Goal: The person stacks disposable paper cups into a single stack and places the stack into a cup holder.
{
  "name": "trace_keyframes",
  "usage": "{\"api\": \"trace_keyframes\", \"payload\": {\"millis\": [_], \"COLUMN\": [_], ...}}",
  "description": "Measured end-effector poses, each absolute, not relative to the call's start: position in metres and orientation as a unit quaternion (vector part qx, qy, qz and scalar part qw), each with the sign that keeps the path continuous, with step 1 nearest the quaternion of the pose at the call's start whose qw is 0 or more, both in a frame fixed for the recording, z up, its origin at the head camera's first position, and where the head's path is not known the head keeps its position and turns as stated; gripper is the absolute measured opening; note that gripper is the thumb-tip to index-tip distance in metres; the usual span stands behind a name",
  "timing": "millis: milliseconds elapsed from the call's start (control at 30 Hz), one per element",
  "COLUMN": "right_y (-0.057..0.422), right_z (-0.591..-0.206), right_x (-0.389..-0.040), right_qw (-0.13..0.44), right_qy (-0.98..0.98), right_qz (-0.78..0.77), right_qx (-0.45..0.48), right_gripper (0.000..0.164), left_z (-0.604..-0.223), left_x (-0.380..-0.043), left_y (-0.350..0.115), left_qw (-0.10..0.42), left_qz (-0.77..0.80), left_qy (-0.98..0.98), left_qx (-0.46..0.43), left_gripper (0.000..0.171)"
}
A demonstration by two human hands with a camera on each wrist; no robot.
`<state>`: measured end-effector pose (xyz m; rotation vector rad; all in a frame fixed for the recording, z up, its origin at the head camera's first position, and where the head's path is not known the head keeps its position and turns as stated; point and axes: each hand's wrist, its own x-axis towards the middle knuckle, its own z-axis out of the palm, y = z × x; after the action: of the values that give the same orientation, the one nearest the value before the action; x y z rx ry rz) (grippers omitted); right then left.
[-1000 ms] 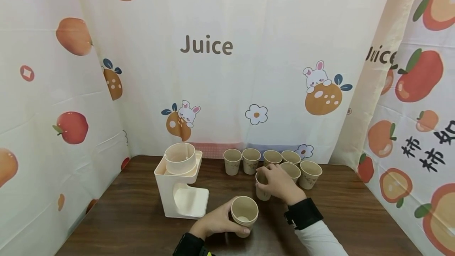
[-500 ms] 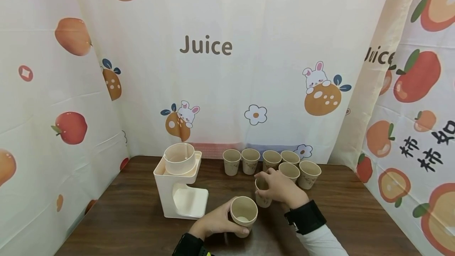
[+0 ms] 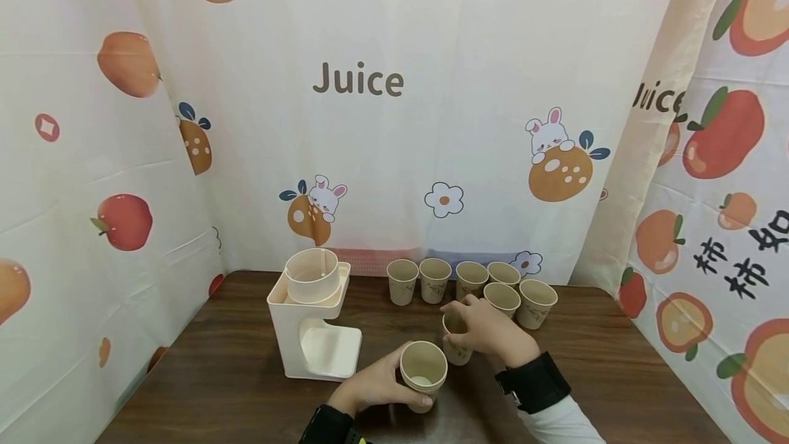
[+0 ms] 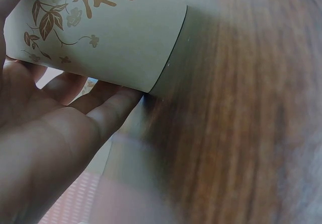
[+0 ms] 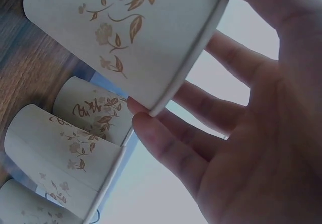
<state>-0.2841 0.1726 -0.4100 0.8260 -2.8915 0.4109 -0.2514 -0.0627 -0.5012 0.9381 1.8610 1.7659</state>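
My left hand (image 3: 377,381) holds beige paper cups (image 3: 423,362) upright near the table's front; a second rim line under the top one suggests a nested stack. In the left wrist view the fingers lie along the flower-printed wall of the cup (image 4: 113,43), down to its base. To the right and a little farther back, my right hand (image 3: 491,329) grips another paper cup (image 3: 456,349) by its upper part, fingertips at the rim in the right wrist view (image 5: 126,43). Whether that cup touches the table cannot be told.
Several more paper cups (image 3: 403,283) stand upright along the back of the wooden table (image 3: 234,362). A cream juicer-like machine (image 3: 290,334) with a round cup-shaped top stands left of my left hand. A fruit-printed curtain (image 3: 370,156) closes off the back and sides.
My right hand has brought its paper cup slightly towards me, away from the back cups, and it hardly moves in the last half second. My left hand stays in place with its cups.
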Motion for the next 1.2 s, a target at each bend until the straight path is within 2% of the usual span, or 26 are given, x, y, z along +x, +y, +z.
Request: {"api": "trace_keyframes", "payload": {"millis": [733,1200], "right_y": [0.176,0.173], "right_z": [-0.375,-0.347], "right_x": [-0.258,-0.23], "right_qw": [0.148,0.161], "right_qy": [-0.927,-0.922], "right_qz": [0.148,0.138], "right_qx": [0.31,0.323], "right_gripper": [0.044,0.048], "left_z": [-0.501,-0.501], "left_x": [-0.251,-0.253], "left_y": [-0.062,-0.062], "left_qw": [0.202,0.213], "left_qz": [0.636,0.632], "left_qy": [0.661,0.661], "left_qx": [0.343,0.344], "left_gripper": [0.071,0.07]}}
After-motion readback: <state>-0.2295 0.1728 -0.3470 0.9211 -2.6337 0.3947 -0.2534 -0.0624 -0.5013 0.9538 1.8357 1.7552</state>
